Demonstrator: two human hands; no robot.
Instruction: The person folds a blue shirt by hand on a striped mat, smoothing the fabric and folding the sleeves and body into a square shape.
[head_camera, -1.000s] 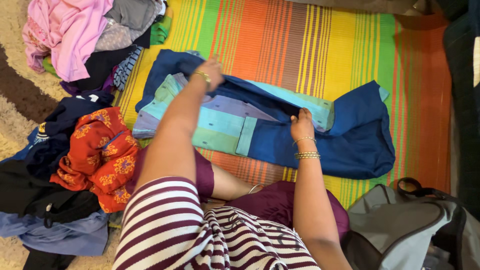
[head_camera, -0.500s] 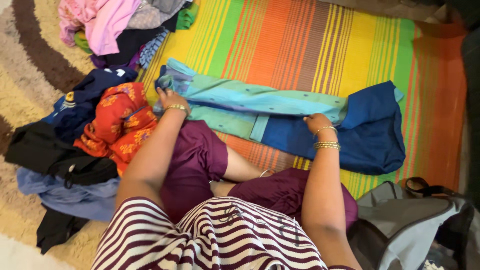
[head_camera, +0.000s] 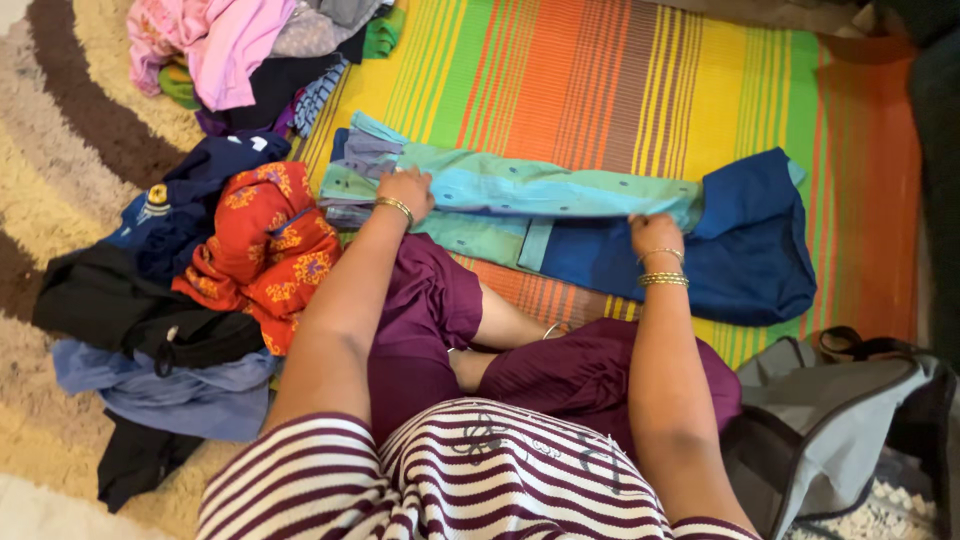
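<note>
I have just folded the blue and green dress (head_camera: 520, 205) over on the striped mat (head_camera: 620, 90), and now my left hand (head_camera: 405, 190) and right hand (head_camera: 655, 232) press flat on it.

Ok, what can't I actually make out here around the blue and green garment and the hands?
- Head view: left hand fingertips, curled into the blue and green folded garment, so the grip is unclear.
- Right hand fingers, tucked under the fold's edge.
- Grey fabric bag: cut off by the frame's bottom and right edges.
- Lower layers of the pink and dark clothes pile, cut by the top edge.
</note>
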